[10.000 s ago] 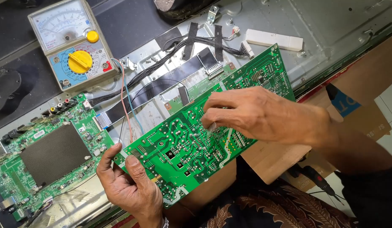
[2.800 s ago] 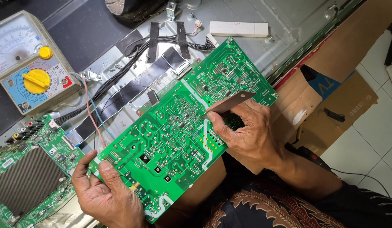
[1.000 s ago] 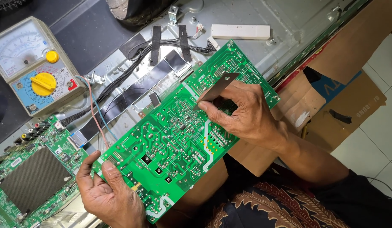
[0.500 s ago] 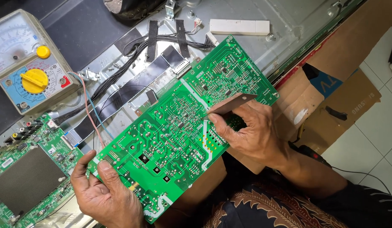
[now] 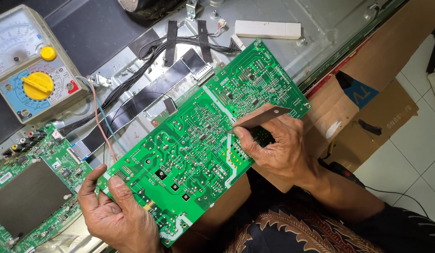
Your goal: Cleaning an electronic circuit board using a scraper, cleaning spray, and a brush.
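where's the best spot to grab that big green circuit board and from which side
Grip the green circuit board by its bare edges and corners, coming in from the near side. It lies tilted with its solder side up, covered in fine joints, so the face is better left alone. The left hand already pinches the near left corner, thumb on top. The right hand holds a thin blade over the right part.

Large green circuit board [image 5: 194, 140]: glossy lacquered laminate, dotted with dull silver solder points. Thin grey blade [image 5: 262, 117]: smooth matt metal. Grey back panel [image 5: 330, 28]: pressed sheet metal, satin sheen. Black tape strips [image 5: 172, 37]: matt. Beige analogue meter [image 5: 32, 70]: smooth plastic case, clear glossy window, yellow plastic dial. Brown cardboard sheet [image 5: 381, 117]: matt, rough paper. White floor tiles [image 5: 414, 154]: glossy.
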